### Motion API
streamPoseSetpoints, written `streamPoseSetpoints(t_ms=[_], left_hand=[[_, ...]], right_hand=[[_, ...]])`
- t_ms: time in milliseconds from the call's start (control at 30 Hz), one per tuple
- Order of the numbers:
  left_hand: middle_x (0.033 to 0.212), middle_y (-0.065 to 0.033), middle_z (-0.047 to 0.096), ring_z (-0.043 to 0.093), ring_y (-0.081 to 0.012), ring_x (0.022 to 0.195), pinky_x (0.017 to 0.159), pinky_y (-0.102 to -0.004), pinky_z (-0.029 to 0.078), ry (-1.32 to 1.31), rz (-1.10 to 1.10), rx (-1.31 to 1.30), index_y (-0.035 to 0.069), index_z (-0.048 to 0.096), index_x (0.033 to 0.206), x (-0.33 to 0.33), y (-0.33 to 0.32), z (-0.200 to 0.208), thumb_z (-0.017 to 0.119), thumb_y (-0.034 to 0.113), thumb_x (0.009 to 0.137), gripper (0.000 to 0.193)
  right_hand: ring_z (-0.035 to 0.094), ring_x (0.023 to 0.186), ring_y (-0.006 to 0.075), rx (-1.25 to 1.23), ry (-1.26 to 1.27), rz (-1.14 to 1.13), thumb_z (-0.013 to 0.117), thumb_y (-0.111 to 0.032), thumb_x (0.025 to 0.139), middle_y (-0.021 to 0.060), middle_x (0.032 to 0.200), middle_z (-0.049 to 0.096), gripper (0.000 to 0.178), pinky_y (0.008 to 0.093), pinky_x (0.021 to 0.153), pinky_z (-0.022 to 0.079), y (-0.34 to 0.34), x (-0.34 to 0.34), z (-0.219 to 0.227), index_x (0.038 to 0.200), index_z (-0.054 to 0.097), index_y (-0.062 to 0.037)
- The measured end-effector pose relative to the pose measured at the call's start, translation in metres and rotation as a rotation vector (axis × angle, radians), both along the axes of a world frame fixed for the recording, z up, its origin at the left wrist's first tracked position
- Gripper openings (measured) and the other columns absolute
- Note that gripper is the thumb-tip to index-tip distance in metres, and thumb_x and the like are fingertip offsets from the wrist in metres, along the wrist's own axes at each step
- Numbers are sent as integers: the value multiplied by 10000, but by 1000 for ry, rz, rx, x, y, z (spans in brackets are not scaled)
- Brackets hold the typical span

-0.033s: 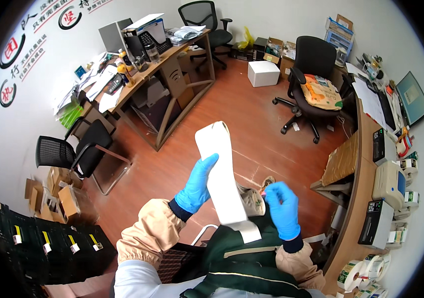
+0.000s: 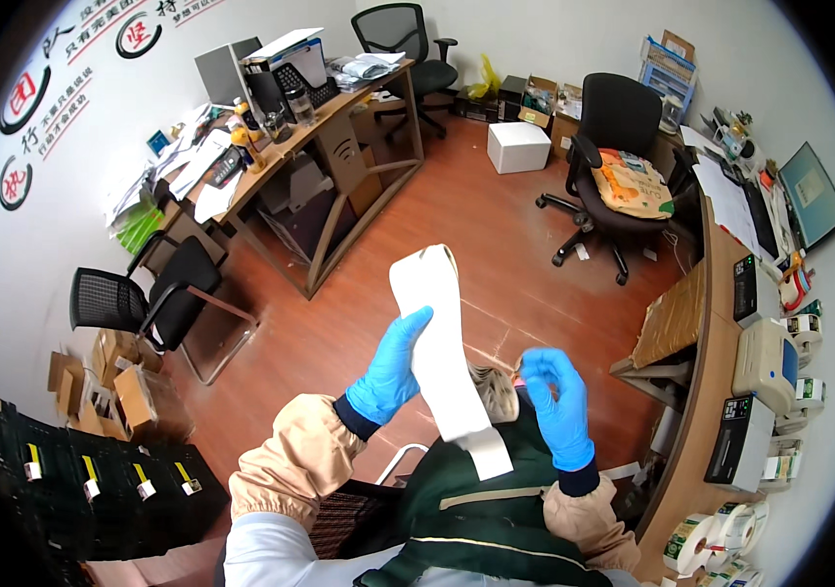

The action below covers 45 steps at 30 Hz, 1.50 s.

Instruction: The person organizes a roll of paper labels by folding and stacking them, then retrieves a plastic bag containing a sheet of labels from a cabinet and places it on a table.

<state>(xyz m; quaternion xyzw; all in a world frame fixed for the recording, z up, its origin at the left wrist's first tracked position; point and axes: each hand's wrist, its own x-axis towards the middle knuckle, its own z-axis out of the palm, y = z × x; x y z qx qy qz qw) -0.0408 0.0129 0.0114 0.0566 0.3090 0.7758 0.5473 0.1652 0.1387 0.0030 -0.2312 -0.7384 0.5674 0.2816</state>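
My left hand (image 2: 390, 370), in a blue glove, holds a long white paper strip (image 2: 445, 367) by its left edge, thumb across the front. The strip bends over in a loop at its top, and its lower end (image 2: 491, 452) hangs folded above my dark green apron (image 2: 476, 504). My right hand (image 2: 556, 406), also in a blue glove, is raised to the right of the strip, apart from it. Its fingers are curled in toward the thumb; whatever is between the fingertips, if anything, is too small to make out. Part of a patterned shoe shows behind the strip and right hand.
A wooden counter (image 2: 686, 430) runs along my right, with label printers (image 2: 768, 364), label rolls (image 2: 691, 543) and a monitor (image 2: 813, 196). Black crates (image 2: 95, 479) and open cartons (image 2: 149, 401) stand at the left. Office chairs (image 2: 623, 127), a cluttered desk (image 2: 271, 161) and a white foam box (image 2: 518, 147) are farther off.
The strip and my left hand have shifted slightly to the right and down. My right hand has risen a little, its fingers still curled.
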Motion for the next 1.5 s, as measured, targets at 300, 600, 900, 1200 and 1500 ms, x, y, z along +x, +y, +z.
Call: streamPoseSetpoints(t_ms=[300,600,900,1200,1500], left_hand=[[1201,-146,591,599,-267,1085,946,-416,501,80,14,-28,7,454,1318,0,3,-12,583,270,923,492],[1055,-118,592,592,-284,996,972,-457,455,-50,-12,161,39,423,1351,-16,13,-1,581,170,879,515],[1087,-147,606,609,-297,990,940,-436,497,-170,419,-32,-23,512,1191,-128,-27,-91,531,84,860,349],[1275,-198,556,586,-327,1133,989,-437,483,-152,396,-150,-76,417,1323,-143,-31,-108,498,85,938,425],[1087,-202,613,627,-340,989,925,-465,512,-138,379,-233,-57,500,1171,-166,-29,-141,540,37,893,296]], right_hand=[[588,1028,159,-462,-98,489,674,-147,878,108,1128,640,426,286,885,468,-19,-42,-20,1241,548,35],[594,886,127,-564,-240,694,680,-279,888,70,972,669,425,261,784,482,-11,-59,-12,1156,608,43],[614,907,157,-909,-290,885,683,-230,837,113,981,664,433,276,776,485,-7,-29,-55,1141,590,64],[622,792,139,-831,-361,766,701,-182,843,81,912,670,349,260,709,496,-14,-27,-51,1089,620,52],[608,924,156,-775,-281,789,675,-156,859,91,1006,643,381,272,804,486,-3,-7,-47,1161,566,48]])
